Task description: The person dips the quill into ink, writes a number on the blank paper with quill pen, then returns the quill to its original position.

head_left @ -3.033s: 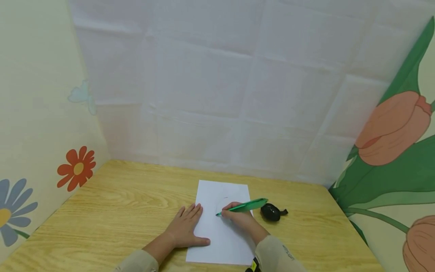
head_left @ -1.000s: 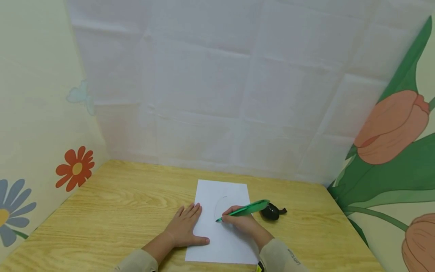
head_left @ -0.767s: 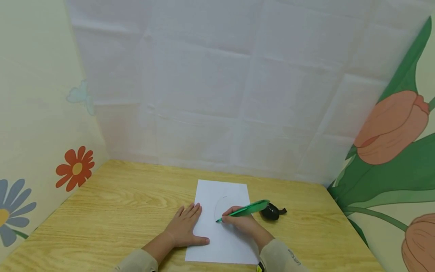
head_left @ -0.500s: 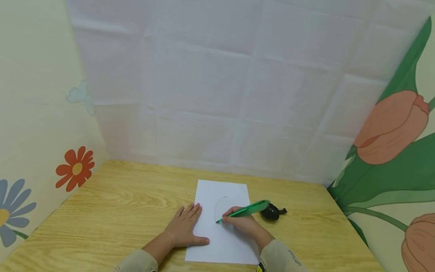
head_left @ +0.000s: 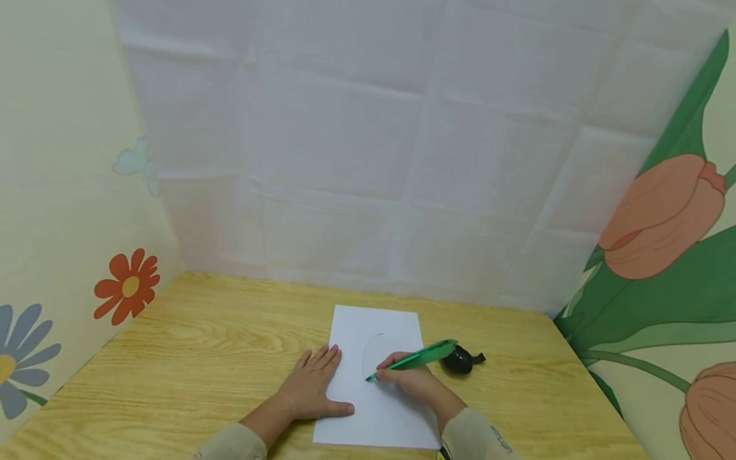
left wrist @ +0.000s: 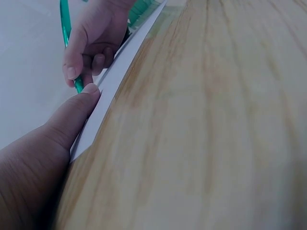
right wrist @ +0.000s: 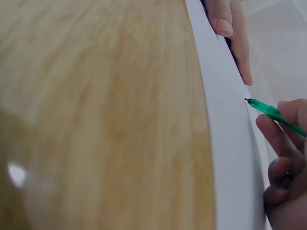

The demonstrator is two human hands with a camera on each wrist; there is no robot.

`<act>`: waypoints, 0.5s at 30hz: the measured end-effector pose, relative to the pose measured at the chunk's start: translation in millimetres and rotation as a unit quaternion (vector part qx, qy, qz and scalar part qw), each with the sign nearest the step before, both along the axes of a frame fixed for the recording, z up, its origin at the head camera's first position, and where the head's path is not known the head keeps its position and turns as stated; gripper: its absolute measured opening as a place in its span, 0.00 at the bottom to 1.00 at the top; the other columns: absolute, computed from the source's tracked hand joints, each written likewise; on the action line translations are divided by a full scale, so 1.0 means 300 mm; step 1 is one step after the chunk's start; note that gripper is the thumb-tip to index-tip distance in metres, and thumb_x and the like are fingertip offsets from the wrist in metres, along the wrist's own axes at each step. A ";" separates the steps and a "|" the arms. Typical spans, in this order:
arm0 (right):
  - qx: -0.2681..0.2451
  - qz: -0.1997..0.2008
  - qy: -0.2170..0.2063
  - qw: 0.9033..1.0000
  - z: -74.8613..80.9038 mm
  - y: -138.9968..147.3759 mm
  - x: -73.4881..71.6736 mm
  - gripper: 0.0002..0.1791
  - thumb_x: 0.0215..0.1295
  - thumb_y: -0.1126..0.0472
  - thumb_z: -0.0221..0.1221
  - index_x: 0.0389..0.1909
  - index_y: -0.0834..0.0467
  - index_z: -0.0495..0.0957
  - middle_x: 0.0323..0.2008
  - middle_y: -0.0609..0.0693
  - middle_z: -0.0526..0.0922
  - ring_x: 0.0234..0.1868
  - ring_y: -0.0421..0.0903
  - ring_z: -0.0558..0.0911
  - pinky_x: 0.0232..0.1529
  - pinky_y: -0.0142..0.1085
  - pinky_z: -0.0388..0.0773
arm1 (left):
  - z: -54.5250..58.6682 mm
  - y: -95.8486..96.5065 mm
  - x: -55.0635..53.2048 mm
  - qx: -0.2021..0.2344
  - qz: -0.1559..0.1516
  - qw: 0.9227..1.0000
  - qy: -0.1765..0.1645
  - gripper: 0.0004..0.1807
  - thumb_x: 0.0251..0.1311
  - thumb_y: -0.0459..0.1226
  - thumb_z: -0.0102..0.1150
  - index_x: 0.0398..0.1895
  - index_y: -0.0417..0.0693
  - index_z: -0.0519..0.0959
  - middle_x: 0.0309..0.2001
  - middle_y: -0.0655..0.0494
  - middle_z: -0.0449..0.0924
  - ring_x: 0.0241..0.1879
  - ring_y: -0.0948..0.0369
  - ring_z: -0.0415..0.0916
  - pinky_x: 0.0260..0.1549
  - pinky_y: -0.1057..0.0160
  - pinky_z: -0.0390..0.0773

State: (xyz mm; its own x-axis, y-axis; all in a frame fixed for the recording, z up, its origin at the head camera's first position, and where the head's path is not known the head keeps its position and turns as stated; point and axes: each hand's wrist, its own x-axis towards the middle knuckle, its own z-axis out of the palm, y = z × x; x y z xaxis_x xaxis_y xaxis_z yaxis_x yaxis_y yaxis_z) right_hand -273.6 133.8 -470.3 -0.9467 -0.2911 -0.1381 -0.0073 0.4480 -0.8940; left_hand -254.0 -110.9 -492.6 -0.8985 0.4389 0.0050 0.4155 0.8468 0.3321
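Green pen (head_left: 421,356) edges lower, I see, its curve (head_left: 364,355) lengthening, right hand (head_left: 413,379) pinching it (left hand (head_left: 312,391), fingers (head_left: 331,358) spread, lies on paper (head_left: 374,418)).

Smooth matt paper (head_left: 379,409), glossy pen (head_left: 418,356)

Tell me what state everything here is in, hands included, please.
Paper: flat on the table.
Drawn line: thin, curved, not closed into a shape.
Green pen: slanted, tip at the paper.
Right hand: pinching the green pen.
Left hand: thumb spread, resting over the paper's left edge.
Black round thing: lying on the table.
White cloth: creased.
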 end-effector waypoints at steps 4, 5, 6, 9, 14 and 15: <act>0.003 0.001 -0.002 1.000 0.003 0.002 0.003 0.13 0.58 0.59 0.67 0.39 0.63 0.82 0.30 0.42 0.82 0.33 0.41 0.72 0.37 0.33 0.67 | -0.003 -0.001 -0.002 0.000 -0.001 1.000 0.000 0.66 0.44 0.78 0.52 0.75 0.38 0.55 0.77 0.44 0.53 0.78 0.47 0.45 0.74 0.40 0.43; 0.005 0.001 -0.003 1.000 0.004 0.003 0.003 0.13 0.58 0.58 0.67 0.39 0.63 0.82 0.30 0.42 0.81 0.33 0.41 0.72 0.37 0.33 0.67 | -0.002 -0.001 -0.002 0.001 -0.001 1.000 0.001 0.66 0.44 0.78 0.52 0.75 0.38 0.55 0.77 0.44 0.53 0.78 0.47 0.45 0.74 0.39 0.43; 0.006 0.001 -0.005 1.000 0.004 0.004 0.003 0.13 0.58 0.58 0.67 0.39 0.62 0.83 0.30 0.42 0.81 0.33 0.41 0.72 0.37 0.33 0.67 | -0.002 -0.001 -0.001 0.001 -0.002 1.000 0.002 0.66 0.44 0.78 0.52 0.75 0.38 0.56 0.77 0.44 0.53 0.78 0.46 0.45 0.74 0.39 0.43; 0.007 0.004 -0.009 1.000 0.005 0.008 0.003 0.13 0.58 0.58 0.67 0.39 0.62 0.83 0.30 0.42 0.81 0.33 0.41 0.71 0.37 0.33 0.67 | 0.006 -0.001 0.004 0.000 -0.001 1.000 0.001 0.66 0.44 0.77 0.53 0.75 0.38 0.55 0.77 0.44 0.52 0.78 0.47 0.45 0.74 0.39 0.43; 0.005 0.012 -0.012 1.000 0.006 0.014 0.003 0.12 0.57 0.57 0.68 0.37 0.61 0.83 0.30 0.42 0.81 0.33 0.41 0.71 0.38 0.33 0.67 | 0.023 0.004 0.013 -0.003 0.005 1.000 -0.011 0.65 0.45 0.76 0.54 0.75 0.38 0.55 0.77 0.45 0.52 0.78 0.47 0.45 0.74 0.40 0.43; 0.006 0.013 -0.013 1.000 0.005 0.015 0.003 0.12 0.57 0.57 0.68 0.37 0.61 0.83 0.30 0.42 0.81 0.33 0.41 0.71 0.38 0.33 0.67 | 0.027 0.005 0.015 -0.003 0.004 1.000 -0.013 0.65 0.45 0.76 0.54 0.75 0.38 0.55 0.77 0.45 0.52 0.78 0.47 0.45 0.74 0.40 0.43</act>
